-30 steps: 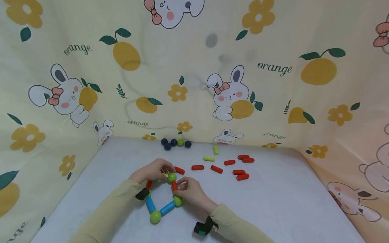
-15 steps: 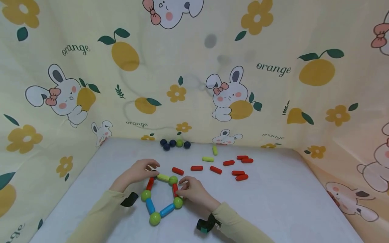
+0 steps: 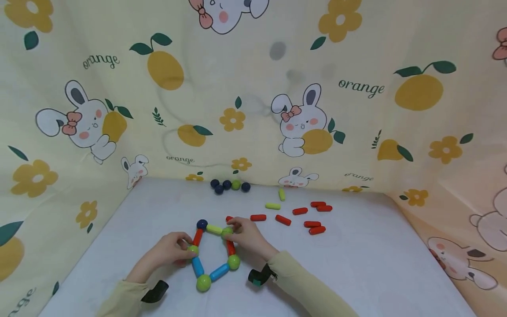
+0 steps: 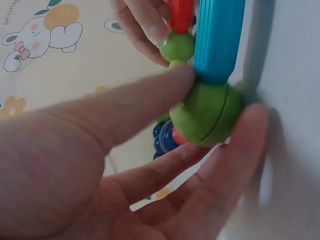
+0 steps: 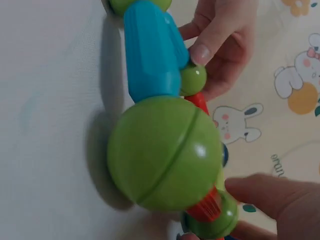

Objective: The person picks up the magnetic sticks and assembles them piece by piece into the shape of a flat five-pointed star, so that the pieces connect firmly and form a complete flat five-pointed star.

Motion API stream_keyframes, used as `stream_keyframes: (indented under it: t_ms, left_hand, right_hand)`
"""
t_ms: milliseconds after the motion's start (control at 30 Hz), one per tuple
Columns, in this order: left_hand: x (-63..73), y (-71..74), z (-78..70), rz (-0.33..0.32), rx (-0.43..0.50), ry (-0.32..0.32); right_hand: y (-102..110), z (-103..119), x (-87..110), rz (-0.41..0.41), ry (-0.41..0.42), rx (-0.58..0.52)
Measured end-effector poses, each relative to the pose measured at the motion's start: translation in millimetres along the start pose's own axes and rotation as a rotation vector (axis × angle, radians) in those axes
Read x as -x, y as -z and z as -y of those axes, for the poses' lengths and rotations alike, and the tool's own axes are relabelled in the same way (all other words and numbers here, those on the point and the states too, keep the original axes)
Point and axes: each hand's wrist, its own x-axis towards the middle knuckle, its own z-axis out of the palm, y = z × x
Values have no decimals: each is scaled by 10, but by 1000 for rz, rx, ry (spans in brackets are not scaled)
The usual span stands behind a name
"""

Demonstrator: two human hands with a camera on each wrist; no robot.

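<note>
A ring of magnetic-looking balls and rods lies on the table. A dark blue ball [image 3: 202,225] forms its far left corner, and green balls form the others. My left hand [image 3: 168,252] pinches the left green ball [image 4: 210,115] between thumb and fingers, with a blue rod [image 4: 217,40] joined to it. At the far right corner, my right hand [image 3: 248,237] pinches another green ball [image 3: 227,233], between a yellow-green rod [image 3: 214,229] and a red rod [image 3: 231,248]. Nearer me sit the right green ball [image 5: 165,152] and the front green ball [image 3: 203,283], linked by a blue rod [image 3: 219,272].
Loose red rods [image 3: 283,220] lie right of the ring, one partly behind the right hand. Two yellow-green rods [image 3: 273,206] lie further back. Several dark blue balls [image 3: 219,189] and a green ball [image 3: 236,184] line the table's back edge, before a patterned cloth [image 3: 253,110].
My left hand has come from the ring's far side to its left green ball, uncovering the dark blue ball. My right hand has moved from the right red rod up to the far right green ball.
</note>
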Motion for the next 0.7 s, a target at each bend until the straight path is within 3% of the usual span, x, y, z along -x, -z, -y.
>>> stream_keyframes:
  t_ms: [167,267,500,700]
  left_hand:
    - [-46,-114,-37,15,90,11]
    - [-85,-183,-76,25,91,3]
    - [-145,-360,-221,98,54,-109]
    - [-208,-504,-324,142,79,-155]
  right_hand:
    - [57,-46,97,-17,4,34]
    - [119,-88,229,-30,-25,26]
    - [276,-201,591,-48,-84,9]
    - [442,-289,791,-63,-127,-1]
